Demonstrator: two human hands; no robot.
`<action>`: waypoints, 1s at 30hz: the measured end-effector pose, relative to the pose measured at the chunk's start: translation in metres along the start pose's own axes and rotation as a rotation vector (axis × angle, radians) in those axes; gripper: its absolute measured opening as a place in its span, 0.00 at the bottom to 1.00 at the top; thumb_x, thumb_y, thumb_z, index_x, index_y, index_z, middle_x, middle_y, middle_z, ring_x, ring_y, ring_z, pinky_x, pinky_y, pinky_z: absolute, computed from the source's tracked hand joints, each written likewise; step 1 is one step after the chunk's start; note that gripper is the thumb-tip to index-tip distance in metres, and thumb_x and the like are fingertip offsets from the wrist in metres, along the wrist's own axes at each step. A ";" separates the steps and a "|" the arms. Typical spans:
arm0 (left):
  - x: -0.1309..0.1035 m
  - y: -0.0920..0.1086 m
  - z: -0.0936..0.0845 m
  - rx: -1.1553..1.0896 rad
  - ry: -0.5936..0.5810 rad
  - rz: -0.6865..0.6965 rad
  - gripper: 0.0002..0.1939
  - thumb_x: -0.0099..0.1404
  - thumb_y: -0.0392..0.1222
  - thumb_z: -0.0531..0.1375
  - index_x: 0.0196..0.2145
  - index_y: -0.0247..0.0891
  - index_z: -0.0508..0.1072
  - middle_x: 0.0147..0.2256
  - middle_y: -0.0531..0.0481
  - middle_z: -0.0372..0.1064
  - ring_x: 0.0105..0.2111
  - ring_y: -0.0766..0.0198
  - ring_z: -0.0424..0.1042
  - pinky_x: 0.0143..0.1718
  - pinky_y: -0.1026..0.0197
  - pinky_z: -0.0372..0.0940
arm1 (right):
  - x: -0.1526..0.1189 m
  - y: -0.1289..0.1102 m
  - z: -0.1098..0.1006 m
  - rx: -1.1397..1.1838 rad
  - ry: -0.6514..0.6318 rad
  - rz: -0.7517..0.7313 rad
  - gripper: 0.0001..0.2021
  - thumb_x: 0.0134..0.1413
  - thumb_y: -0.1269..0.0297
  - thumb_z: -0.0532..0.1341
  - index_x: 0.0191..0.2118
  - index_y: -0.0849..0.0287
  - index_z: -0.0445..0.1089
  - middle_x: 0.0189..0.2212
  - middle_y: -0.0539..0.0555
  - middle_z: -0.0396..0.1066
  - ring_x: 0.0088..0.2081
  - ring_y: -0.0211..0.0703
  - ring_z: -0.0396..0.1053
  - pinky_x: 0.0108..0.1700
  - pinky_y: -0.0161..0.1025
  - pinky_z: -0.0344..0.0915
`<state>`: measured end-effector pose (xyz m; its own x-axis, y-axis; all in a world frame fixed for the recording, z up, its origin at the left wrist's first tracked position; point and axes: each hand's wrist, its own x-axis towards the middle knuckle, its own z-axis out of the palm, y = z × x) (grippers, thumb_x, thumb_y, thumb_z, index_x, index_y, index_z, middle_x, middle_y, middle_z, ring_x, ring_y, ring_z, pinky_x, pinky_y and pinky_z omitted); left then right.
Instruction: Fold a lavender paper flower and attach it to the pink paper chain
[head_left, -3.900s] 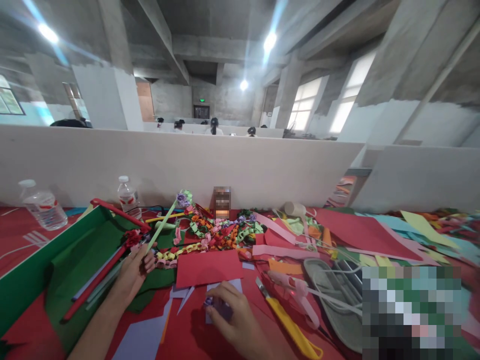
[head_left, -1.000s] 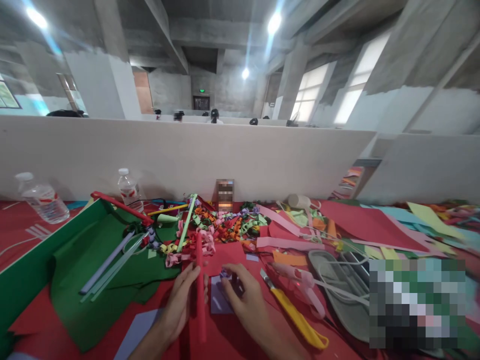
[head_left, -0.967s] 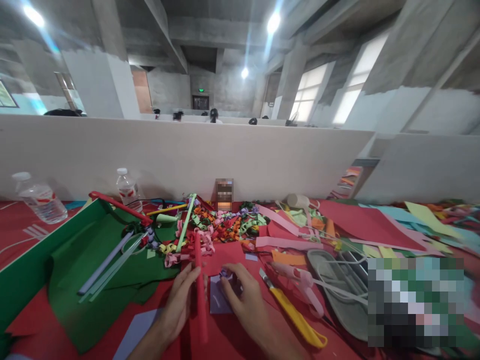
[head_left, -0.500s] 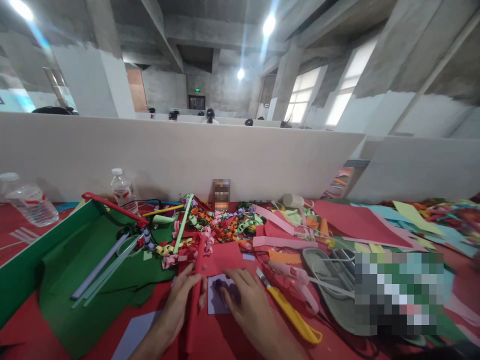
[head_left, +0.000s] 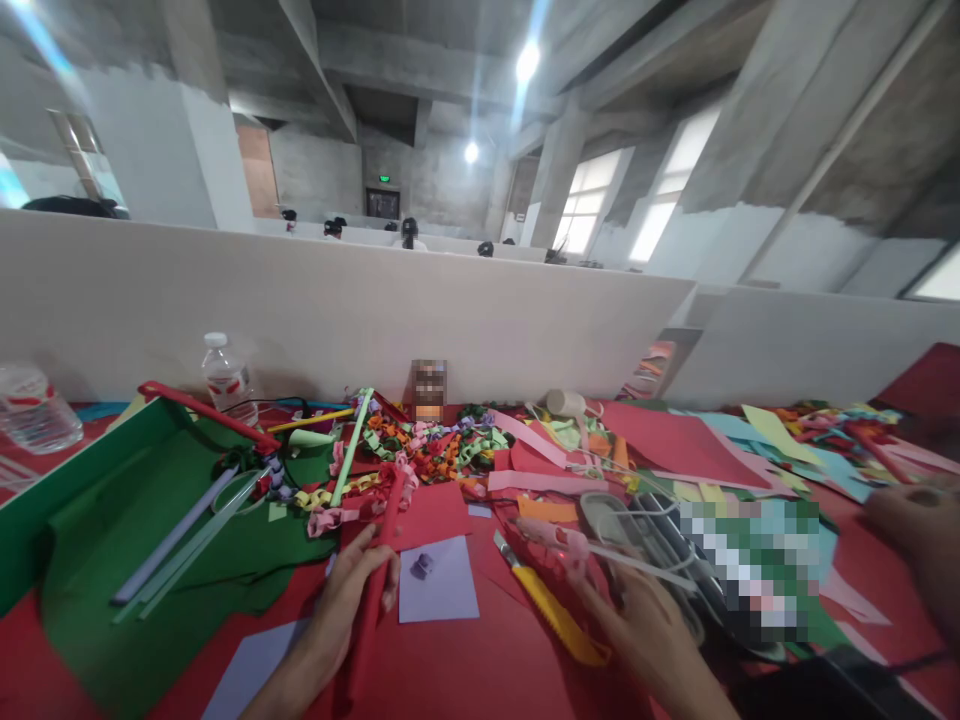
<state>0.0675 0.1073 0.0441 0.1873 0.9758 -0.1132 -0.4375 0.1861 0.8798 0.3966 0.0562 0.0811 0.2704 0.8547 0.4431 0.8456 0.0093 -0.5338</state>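
Observation:
My left hand (head_left: 360, 575) is wrapped round a long red paper tube (head_left: 369, 610), which slants up over the red table with pink paper curls by its upper end. My right hand (head_left: 649, 610) is at a pink hot glue gun (head_left: 559, 540), thumb and fingers closing round its handle, which they partly hide. Between my hands lies a lavender paper square (head_left: 450, 590) with a small dark purple paper curl (head_left: 422, 567) on it. A yellow utility knife (head_left: 551, 605) rests just left of my right hand.
Several coloured paper chains (head_left: 442, 445) are heaped at the back. Green sheets (head_left: 187, 540) and paper sticks (head_left: 176, 530) lie left, near two water bottles (head_left: 229, 385). A grey tray (head_left: 600, 510) stands behind my right hand. Another person's hand (head_left: 911, 520) is at far right.
My right hand has left the purple curl and moved right to the glue gun. My left hand still holds the red tube. Another person's hand has appeared at right; the view has turned slightly right.

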 end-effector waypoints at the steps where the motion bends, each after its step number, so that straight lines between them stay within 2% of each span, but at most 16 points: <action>1: 0.000 0.000 0.000 0.001 0.001 -0.002 0.11 0.64 0.45 0.62 0.30 0.39 0.65 0.22 0.57 0.67 0.17 0.72 0.62 0.19 0.69 0.57 | 0.005 -0.002 0.002 -0.008 -0.091 -0.030 0.25 0.48 0.37 0.61 0.35 0.57 0.77 0.36 0.61 0.78 0.40 0.61 0.74 0.42 0.48 0.69; 3: 0.000 -0.001 -0.001 0.004 0.003 -0.004 0.10 0.63 0.45 0.62 0.30 0.39 0.65 0.22 0.57 0.67 0.17 0.72 0.62 0.19 0.69 0.57 | 0.012 -0.005 0.008 -0.023 -0.223 -0.065 0.24 0.55 0.40 0.58 0.34 0.58 0.78 0.34 0.59 0.78 0.36 0.56 0.74 0.38 0.45 0.69; 4: 0.000 -0.001 -0.002 0.004 0.004 -0.003 0.11 0.63 0.45 0.62 0.30 0.39 0.65 0.22 0.57 0.67 0.17 0.71 0.62 0.20 0.69 0.57 | 0.013 -0.005 0.010 -0.026 -0.247 -0.069 0.25 0.57 0.41 0.56 0.32 0.58 0.77 0.31 0.58 0.77 0.32 0.54 0.73 0.35 0.43 0.68; 7: -0.001 -0.003 -0.003 0.001 0.003 0.003 0.10 0.63 0.45 0.63 0.30 0.39 0.66 0.22 0.57 0.68 0.17 0.71 0.63 0.21 0.69 0.59 | 0.013 -0.001 0.012 -0.018 -0.211 -0.055 0.27 0.56 0.38 0.55 0.26 0.58 0.73 0.23 0.56 0.72 0.25 0.48 0.68 0.28 0.40 0.65; 9: -0.002 -0.003 -0.003 -0.003 -0.004 -0.003 0.10 0.62 0.46 0.63 0.31 0.39 0.66 0.22 0.57 0.67 0.17 0.71 0.63 0.20 0.69 0.58 | 0.013 0.002 0.009 0.011 -0.162 -0.041 0.26 0.55 0.38 0.55 0.28 0.58 0.73 0.24 0.55 0.72 0.25 0.47 0.68 0.29 0.39 0.65; 12: -0.002 -0.002 -0.002 -0.007 -0.004 -0.011 0.11 0.62 0.46 0.63 0.31 0.39 0.66 0.22 0.57 0.68 0.17 0.71 0.63 0.19 0.70 0.57 | 0.016 0.000 0.002 0.054 -0.115 -0.001 0.24 0.57 0.41 0.56 0.38 0.58 0.75 0.29 0.55 0.75 0.30 0.48 0.70 0.32 0.39 0.67; 14: -0.003 0.001 -0.001 0.008 0.001 -0.006 0.11 0.61 0.46 0.64 0.29 0.39 0.66 0.22 0.56 0.68 0.17 0.71 0.63 0.20 0.69 0.58 | 0.019 -0.006 -0.003 0.070 -0.094 0.041 0.23 0.58 0.42 0.56 0.43 0.58 0.74 0.29 0.53 0.75 0.30 0.49 0.70 0.33 0.39 0.66; 19: -0.003 0.005 0.001 0.007 0.011 -0.013 0.13 0.60 0.48 0.64 0.26 0.37 0.67 0.21 0.55 0.68 0.17 0.71 0.63 0.21 0.68 0.59 | 0.028 -0.029 -0.003 0.186 -0.087 0.069 0.20 0.59 0.44 0.55 0.40 0.57 0.72 0.30 0.54 0.75 0.33 0.50 0.71 0.35 0.40 0.67; 22: -0.003 0.005 0.000 -0.014 0.023 -0.029 0.13 0.59 0.48 0.64 0.27 0.37 0.68 0.22 0.55 0.68 0.17 0.71 0.63 0.20 0.68 0.59 | 0.034 -0.040 0.005 0.165 -0.079 0.040 0.19 0.61 0.45 0.55 0.33 0.56 0.69 0.26 0.51 0.70 0.29 0.46 0.67 0.32 0.39 0.64; 25: -0.002 0.002 -0.001 -0.036 0.027 -0.032 0.13 0.60 0.48 0.64 0.27 0.37 0.68 0.23 0.55 0.68 0.17 0.71 0.63 0.20 0.68 0.58 | 0.041 -0.041 0.017 0.156 -0.104 -0.006 0.20 0.62 0.44 0.53 0.30 0.56 0.66 0.23 0.49 0.65 0.26 0.43 0.62 0.29 0.38 0.60; 30: -0.001 0.002 0.001 -0.060 0.075 -0.056 0.14 0.57 0.49 0.66 0.30 0.38 0.68 0.22 0.55 0.67 0.16 0.70 0.63 0.20 0.67 0.58 | 0.046 -0.036 0.029 0.192 -0.139 -0.001 0.23 0.61 0.41 0.52 0.32 0.57 0.69 0.21 0.48 0.63 0.23 0.42 0.58 0.25 0.37 0.56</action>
<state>0.0672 0.1064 0.0469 0.1478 0.9690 -0.1978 -0.4803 0.2452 0.8421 0.3647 0.1100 0.0997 0.1922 0.9178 0.3473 0.7392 0.0974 -0.6664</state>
